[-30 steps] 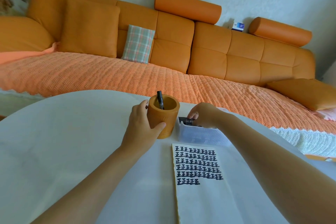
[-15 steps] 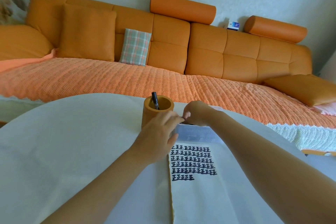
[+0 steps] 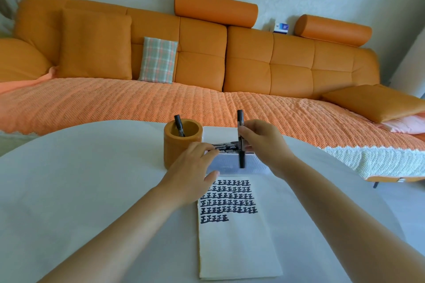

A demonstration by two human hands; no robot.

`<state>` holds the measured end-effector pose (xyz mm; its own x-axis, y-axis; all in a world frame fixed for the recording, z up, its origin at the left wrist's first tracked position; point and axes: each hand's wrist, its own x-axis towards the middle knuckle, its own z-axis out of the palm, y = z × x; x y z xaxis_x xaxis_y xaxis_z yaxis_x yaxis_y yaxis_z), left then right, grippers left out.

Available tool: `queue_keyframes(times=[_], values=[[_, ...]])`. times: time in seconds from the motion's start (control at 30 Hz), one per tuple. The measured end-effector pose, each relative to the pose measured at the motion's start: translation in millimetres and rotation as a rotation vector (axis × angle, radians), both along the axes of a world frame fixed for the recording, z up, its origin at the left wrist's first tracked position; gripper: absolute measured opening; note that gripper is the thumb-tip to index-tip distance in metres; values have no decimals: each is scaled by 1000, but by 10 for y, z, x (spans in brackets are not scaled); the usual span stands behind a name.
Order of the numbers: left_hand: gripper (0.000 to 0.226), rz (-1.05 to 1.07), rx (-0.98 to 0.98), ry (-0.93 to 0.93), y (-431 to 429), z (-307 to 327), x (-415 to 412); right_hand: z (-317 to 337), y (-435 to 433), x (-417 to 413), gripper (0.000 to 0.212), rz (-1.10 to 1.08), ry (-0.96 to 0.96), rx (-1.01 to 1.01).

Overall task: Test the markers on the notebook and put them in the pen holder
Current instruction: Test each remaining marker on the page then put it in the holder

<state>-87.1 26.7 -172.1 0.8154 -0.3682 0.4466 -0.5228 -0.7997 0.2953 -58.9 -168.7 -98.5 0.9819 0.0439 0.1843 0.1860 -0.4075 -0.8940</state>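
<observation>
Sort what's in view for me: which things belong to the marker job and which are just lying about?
Job:
- marker, upright in the right hand
- box of markers, steadied by the left hand
- notebook, test marks on it
- pen holder with one marker inside

Lying about:
- sofa
- plaid cushion
- small blue-and-white box on the sofa back

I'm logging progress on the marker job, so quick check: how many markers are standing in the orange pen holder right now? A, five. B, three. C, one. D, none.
C: a single black marker leans inside the orange pen holder, while the right hand holds another marker upright above the marker box, not yet in the holder.
</observation>
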Motion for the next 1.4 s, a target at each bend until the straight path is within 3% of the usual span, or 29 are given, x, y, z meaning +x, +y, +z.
queue_keyframes(times=[0.17, 0.3, 0.43, 0.53, 0.67, 0.73, 0.93, 1.1, 1.2, 1.4], values=[[33, -35, -244, -87, -180, 119, -99, -227, -176, -328, 9, -27, 98, 303], [29, -55, -164, -122, -258, 162, -135, -323, -318, -427, 8, 40, 230, 552], [24, 12, -101, -132, -238, 92, -164, -372, -395, -482, 10, 115, 312, 630], [15, 10, -61, -115, -206, 47, -200, -437, -413, -510, 10, 122, 267, 422], [12, -8, 54, -140, -197, 42, -267, -541, -462, -553, 9, 76, -175, -424], [12, -20, 63, -140, -245, 59, -315, -586, -458, -580, 22, 121, -392, -647], [13, -63, 50, -133, -273, 108, -424, -539, -398, -599, 43, 212, -531, -917], [22, -68, -5, -96, -264, 131, -543, -530, -373, -644, 33, 259, -569, -916], [12, -68, -76, -62, -227, 161, -524, -531, -394, -677, 20, 292, -489, -888], [7, -145, -87, 13, -220, 142, -520, -529, -334, -725, 46, 292, -500, -912]])
